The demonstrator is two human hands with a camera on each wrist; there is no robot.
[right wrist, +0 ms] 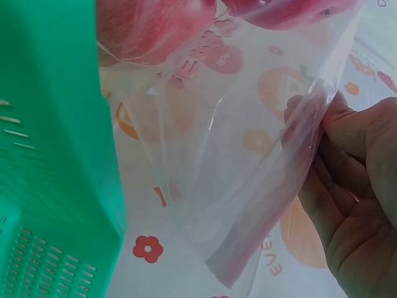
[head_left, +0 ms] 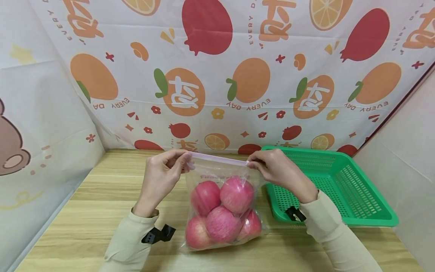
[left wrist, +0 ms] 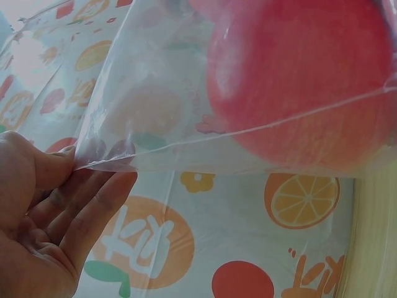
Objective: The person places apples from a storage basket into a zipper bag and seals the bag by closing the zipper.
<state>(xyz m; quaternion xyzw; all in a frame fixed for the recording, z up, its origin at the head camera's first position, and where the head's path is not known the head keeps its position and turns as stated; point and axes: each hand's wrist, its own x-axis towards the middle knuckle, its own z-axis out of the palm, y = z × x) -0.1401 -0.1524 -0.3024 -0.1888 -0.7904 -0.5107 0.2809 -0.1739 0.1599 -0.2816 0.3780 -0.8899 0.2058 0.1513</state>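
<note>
A clear zip bag [head_left: 221, 170] with a pale pink seal strip stands upright on the table, several red-pink apples [head_left: 222, 224] inside it. My left hand [head_left: 163, 173] pinches the bag's top left corner between thumb and fingers. At the other end of the seal strip, my right hand [head_left: 276, 170] pinches the top right corner. The strip is stretched straight between both hands. In the left wrist view, the thumb and fingers of the left hand [left wrist: 56, 211] grip the film's edge, with an apple [left wrist: 298, 81] close by. The right wrist view has the right hand [right wrist: 347, 186] on the bag's edge.
A green plastic basket [head_left: 370, 223] with perforated walls stands on the wooden table [head_left: 112, 189], just right of the bag and partly behind my right forearm. A fruit-printed cloth [head_left: 217, 83] hangs along the back, with pale cloth walls at both sides.
</note>
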